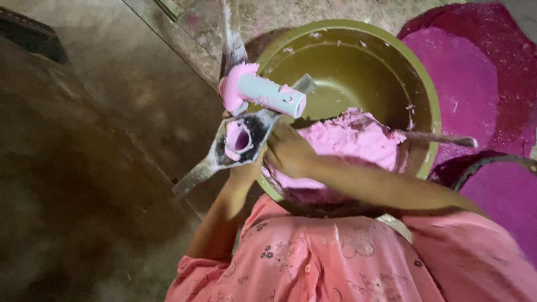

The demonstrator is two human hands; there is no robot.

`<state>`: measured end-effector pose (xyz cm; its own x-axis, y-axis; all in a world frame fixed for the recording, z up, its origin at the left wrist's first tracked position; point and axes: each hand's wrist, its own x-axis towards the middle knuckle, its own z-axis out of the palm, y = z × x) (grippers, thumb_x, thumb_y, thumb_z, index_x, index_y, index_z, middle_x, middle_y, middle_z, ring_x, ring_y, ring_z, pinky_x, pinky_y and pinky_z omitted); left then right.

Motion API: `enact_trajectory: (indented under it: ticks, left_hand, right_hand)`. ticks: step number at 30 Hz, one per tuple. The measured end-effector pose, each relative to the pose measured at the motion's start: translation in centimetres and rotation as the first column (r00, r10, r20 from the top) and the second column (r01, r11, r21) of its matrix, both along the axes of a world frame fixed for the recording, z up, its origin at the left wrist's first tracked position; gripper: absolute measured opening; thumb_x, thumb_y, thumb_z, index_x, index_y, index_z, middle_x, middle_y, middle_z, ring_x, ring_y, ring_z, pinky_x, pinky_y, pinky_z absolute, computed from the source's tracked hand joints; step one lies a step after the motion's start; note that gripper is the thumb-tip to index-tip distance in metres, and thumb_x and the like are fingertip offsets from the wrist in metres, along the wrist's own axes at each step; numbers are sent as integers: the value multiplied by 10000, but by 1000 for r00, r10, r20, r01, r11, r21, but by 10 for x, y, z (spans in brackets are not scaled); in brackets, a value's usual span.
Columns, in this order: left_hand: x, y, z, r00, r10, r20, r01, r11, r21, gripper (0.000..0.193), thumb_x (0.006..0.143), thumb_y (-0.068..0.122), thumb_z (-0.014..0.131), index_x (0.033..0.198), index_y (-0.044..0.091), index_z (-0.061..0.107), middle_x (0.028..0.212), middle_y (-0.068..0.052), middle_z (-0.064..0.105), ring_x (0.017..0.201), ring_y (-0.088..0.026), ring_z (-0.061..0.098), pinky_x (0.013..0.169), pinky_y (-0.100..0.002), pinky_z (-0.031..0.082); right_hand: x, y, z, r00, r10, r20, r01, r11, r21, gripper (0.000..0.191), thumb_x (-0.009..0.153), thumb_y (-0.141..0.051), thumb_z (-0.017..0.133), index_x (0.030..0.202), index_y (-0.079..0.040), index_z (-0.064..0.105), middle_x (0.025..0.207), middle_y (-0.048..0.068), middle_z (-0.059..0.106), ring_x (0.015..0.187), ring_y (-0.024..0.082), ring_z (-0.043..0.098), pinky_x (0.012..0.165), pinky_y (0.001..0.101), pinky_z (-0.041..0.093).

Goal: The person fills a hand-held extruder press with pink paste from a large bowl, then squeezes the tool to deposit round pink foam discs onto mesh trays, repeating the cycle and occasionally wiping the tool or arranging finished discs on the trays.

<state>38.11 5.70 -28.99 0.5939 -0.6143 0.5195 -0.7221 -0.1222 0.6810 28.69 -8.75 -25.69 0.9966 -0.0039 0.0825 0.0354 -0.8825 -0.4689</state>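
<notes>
Pink-smeared metal mould (241,140) above the near rim of an olive basin (425,100), left hand (241,168) gripping it from below, right hand (288,151) closed on it beside pink paste (352,140), pale cylinder (268,94) resting on top, pink-stained floor (464,84) beyond.

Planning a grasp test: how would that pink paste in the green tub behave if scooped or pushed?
The pink paste stands in a lumpy mound, so probably thick and sluggish, not runny. Smears on the green tub wall suggest it sticks. It coats the small cylinder too, so likely messy and slippery to grip.
</notes>
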Motion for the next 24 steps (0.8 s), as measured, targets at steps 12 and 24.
enact_trajectory:
  ticks: [12,24]
  left_hand:
    - [-1,-7,12,939,89,331,-55,992,-111,319,894,45,696,1209,41,644,1182,-163,656,1128,-369,623,1052,-548,454]
    - [-1,-16,-8,836,-171,-521,-14,943,-333,104,951,78,644,1036,19,652,883,-50,653,768,-175,626,659,-342,516]
  right_hand:
    - [-6,-15,5,999,8,-50,50,-16,999,565,1016,-335,488,1497,-54,394,1556,155,449,1498,232,376,1300,395,180]
    - [-105,-6,60,856,205,-474,89,846,526,589,815,112,594,1367,-91,630,1396,153,665,1223,249,680,1041,343,499]
